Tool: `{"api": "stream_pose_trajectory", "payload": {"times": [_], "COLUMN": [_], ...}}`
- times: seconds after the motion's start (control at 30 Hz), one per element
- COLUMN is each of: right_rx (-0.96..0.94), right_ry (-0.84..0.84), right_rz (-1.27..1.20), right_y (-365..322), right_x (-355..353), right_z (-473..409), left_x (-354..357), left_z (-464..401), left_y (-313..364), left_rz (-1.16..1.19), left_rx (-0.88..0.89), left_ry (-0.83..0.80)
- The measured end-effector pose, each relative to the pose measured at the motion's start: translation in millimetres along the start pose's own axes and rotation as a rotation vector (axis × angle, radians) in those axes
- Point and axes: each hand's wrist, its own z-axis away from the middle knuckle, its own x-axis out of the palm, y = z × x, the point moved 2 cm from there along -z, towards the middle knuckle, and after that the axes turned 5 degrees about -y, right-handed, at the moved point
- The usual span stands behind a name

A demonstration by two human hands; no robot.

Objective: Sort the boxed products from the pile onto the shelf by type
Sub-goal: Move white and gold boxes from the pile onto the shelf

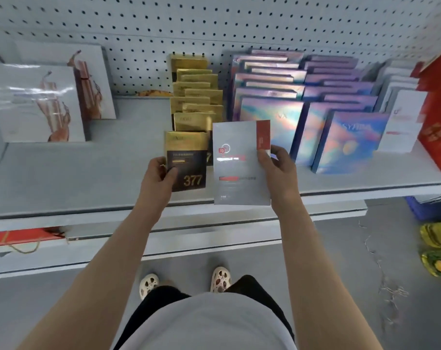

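- The left hand point(156, 178) is gripping a small gold-and-black box point(185, 161), thumb curled over its front lower left; "377" is showing in gold digits on the dark lower half, and the smaller lines above are too blurred to read.
- The right hand point(278, 170) is pinching a flat silver-grey box with a red corner panel point(237, 164) by its right edge; a red logo and red bars are sitting on its face, but the writing is not legible.
- Both boxes are being held upright and side by side, just above the front of the pale grey metal shelf point(75, 170).
- Behind the left-hand box, a row of matching gold boxes point(195, 94) is running back to the white pegboard wall point(214, 24), with another "7" peeking out beside the held one.
- To the right, two rows of iridescent purple-blue holographic boxes point(272, 97) are standing; the front one of the right-hand row is reading roughly "SYTIBA", though I cannot be sure of the letters.
- Further right, a row of white boxes with small red print point(401, 120) is standing beside tall red packaging point(439, 117) at the frame edge.
- On the far left, two large white boxes printed with copper-brown splash artwork point(37, 104) are leaning upright.
- On the lower shelf, a red bag with rope handles point(20, 238) is lying flat.
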Motion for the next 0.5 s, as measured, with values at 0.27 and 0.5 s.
{"api": "stream_pose_trajectory", "payload": {"times": [0.27, 0.5], "right_rx": [-0.007, -0.032], "right_ry": [-0.067, -0.04], "right_rz": [0.012, 0.012], "right_y": [-4.1, -11.0], "right_x": [-17.9, -25.8], "right_z": [-12.0, -14.9], "left_x": [3.6, 7.4], "left_z": [-32.1, -27.7], "left_y": [9.1, 16.3], "left_rz": [-0.313, -0.435], "left_rx": [0.045, 0.098], "left_ry": [0.133, 0.214]}}
